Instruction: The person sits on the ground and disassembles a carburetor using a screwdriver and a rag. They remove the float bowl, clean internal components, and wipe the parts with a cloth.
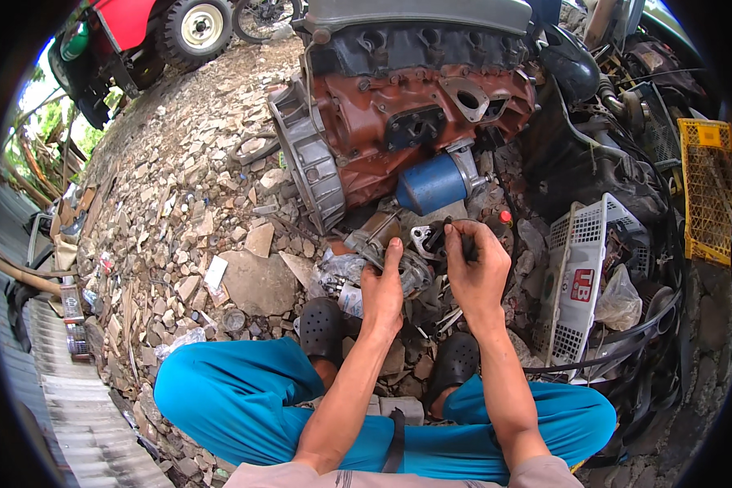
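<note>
My left hand is closed around a grey cast-metal engine part, its thumb pointing up along the near side. The part is held low over the ground, in front of the engine, partly covered by my fingers. My right hand is beside it, thumb and fingers pinched together at a small dark piece too hidden to name. Close to those fingertips is a silvery metal bracket with holes. Just beyond both hands, a blue oil filter is mounted on the red-brown engine block.
A white plastic crate with parts and a plastic bag stands at my right, and a yellow crate farther right. Broken stone covers the ground at left. My dark clogs flank small tools. A red vehicle's wheel shows far left.
</note>
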{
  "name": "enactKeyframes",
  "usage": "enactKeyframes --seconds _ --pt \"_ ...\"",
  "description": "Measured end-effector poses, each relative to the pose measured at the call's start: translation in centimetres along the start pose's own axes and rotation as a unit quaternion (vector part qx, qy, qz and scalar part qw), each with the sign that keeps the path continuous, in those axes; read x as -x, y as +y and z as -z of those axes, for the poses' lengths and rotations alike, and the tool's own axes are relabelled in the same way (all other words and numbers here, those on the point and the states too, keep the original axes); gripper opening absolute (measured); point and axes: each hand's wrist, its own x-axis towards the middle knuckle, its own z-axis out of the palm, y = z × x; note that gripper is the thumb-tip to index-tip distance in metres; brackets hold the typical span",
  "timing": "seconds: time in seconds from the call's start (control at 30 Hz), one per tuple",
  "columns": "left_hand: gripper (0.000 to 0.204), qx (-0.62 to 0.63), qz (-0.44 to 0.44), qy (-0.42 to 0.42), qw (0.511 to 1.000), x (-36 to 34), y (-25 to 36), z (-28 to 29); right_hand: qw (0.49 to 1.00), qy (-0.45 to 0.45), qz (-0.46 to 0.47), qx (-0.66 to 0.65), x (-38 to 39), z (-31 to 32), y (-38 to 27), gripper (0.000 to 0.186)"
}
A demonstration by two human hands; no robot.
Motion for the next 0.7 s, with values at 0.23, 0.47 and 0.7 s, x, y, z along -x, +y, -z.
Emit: enactKeyframes --seconds 0.23,0.47,0.7 --pt "0.04 0.083 -0.036 -0.018 0.996 -0.1 0.1 0.3 0.94 -0.047 -0.19 -0.28 -1.6 2.2 0.1 0.01" --pt "0.032 0.089 -0.053 -0.048 0.993 -0.2 0.7 0.1 0.793 0.215 -0.287 -0.493 -2.1 3.1 1.6 0.028" --pt "0.035 0.096 0.066 -0.135 0.984 -1.2 2.8 2.6 0.762 0.211 -0.245 -0.561 -4.2 5.5 4.2 0.05"
